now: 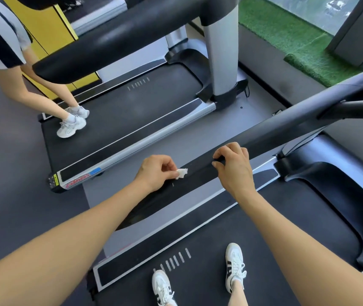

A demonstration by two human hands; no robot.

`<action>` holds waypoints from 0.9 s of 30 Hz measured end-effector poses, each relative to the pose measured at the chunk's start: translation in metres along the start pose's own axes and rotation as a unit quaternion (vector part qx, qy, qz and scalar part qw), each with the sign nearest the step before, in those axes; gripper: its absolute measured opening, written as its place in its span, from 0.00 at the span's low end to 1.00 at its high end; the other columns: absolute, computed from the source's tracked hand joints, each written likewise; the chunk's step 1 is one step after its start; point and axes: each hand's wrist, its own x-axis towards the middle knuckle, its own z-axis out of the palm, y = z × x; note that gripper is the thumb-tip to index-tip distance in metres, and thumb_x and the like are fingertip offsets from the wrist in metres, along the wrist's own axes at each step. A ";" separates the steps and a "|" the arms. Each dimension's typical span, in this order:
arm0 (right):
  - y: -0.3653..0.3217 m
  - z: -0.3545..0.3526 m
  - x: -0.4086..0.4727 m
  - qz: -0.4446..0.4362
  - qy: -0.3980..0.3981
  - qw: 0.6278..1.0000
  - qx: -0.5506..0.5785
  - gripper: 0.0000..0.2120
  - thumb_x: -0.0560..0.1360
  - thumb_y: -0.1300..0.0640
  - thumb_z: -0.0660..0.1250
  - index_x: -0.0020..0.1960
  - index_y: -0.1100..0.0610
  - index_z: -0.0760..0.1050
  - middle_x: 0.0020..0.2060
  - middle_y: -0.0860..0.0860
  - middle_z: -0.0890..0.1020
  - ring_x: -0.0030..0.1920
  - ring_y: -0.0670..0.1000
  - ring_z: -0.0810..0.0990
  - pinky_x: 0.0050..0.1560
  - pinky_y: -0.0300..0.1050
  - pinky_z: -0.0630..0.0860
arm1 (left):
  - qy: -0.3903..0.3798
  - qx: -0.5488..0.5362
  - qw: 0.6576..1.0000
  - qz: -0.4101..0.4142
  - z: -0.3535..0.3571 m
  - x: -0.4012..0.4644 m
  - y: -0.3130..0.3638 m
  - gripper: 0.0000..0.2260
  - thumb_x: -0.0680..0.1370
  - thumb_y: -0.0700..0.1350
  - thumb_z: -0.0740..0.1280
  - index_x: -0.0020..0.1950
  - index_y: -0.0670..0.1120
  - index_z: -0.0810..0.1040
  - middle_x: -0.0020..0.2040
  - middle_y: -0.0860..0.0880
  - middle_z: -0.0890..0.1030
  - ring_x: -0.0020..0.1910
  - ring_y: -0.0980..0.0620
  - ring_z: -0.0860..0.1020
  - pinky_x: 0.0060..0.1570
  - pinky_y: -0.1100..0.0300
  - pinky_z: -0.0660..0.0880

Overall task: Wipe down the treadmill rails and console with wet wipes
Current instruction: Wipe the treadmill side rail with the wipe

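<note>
Nearest, at 6 o'clock: two white sneakers (200,281) planted on the treadmill belt (253,250), stance squared toward the left handrail (198,177) — probably to reach along its length without stepping off. Up from there, toward centre: left hand (154,171) with fingers curled, pinching a small crumpled wet wipe (181,173) against the black rail's top, wad bunched tight, likely to bear down on the surface. Just beside it at 3 o'clock of the wipe: right hand (234,166) wrapped over the same rail, thumb under, seemingly steadying the body while the other hand rubs. Wipe touching the rail between the two hands; console out of frame, so not yet judged. No wipe packet or bin in view — nothing to report of containers. Farther off, at 10 o'clock: a neighbouring treadmill (132,120) with another person's legs and pale trainers (72,122) on its belt. Farthest, at 1 o'clock: green artificial turf (286,34) by the window.
</note>
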 end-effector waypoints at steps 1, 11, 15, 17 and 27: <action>0.001 0.000 0.000 -0.002 0.000 1.000 0.001 0.04 0.76 0.63 0.67 0.50 0.59 0.77 0.54 0.50 0.73 0.59 0.52 0.66 0.53 0.41 0.69 | 0.004 0.004 1.000 -0.008 -0.001 -0.004 -0.004 0.05 0.72 0.43 0.74 0.37 0.49 0.79 0.38 0.52 0.80 0.38 0.56 0.74 0.35 0.69 0.66; 0.002 0.001 0.000 -0.010 0.005 1.000 0.003 0.05 0.75 0.62 0.67 0.51 0.59 0.77 0.53 0.50 0.73 0.57 0.52 0.66 0.52 0.39 0.67 | 0.006 -0.062 0.998 0.004 0.024 0.041 0.044 0.09 0.72 0.45 0.73 0.35 0.52 0.76 0.37 0.52 0.79 0.37 0.55 0.74 0.37 0.63 0.70; 0.001 0.003 -0.004 -0.004 0.005 1.000 0.008 0.04 0.77 0.64 0.64 0.50 0.59 0.76 0.52 0.50 0.73 0.56 0.51 0.67 0.48 0.40 0.67 | 0.006 -0.015 1.000 -0.022 0.005 0.003 0.002 0.09 0.71 0.44 0.74 0.34 0.52 0.76 0.39 0.50 0.81 0.39 0.53 0.76 0.36 0.64 0.68; -0.001 0.005 -0.006 0.000 0.008 1.000 0.014 0.05 0.78 0.64 0.62 0.50 0.59 0.76 0.52 0.49 0.72 0.54 0.50 0.69 0.45 0.41 0.69 | 0.008 -0.001 1.000 -0.024 0.002 -0.006 -0.006 0.09 0.71 0.43 0.73 0.33 0.52 0.76 0.40 0.49 0.82 0.40 0.52 0.76 0.36 0.64 0.68; -0.002 0.006 -0.008 0.014 0.016 0.999 0.046 0.04 0.75 0.62 0.67 0.50 0.59 0.76 0.49 0.47 0.69 0.53 0.51 0.70 0.48 0.41 0.69 | 0.024 -0.019 0.997 0.066 0.023 0.028 0.033 0.07 0.73 0.42 0.72 0.38 0.49 0.76 0.43 0.48 0.80 0.43 0.50 0.76 0.47 0.56 0.73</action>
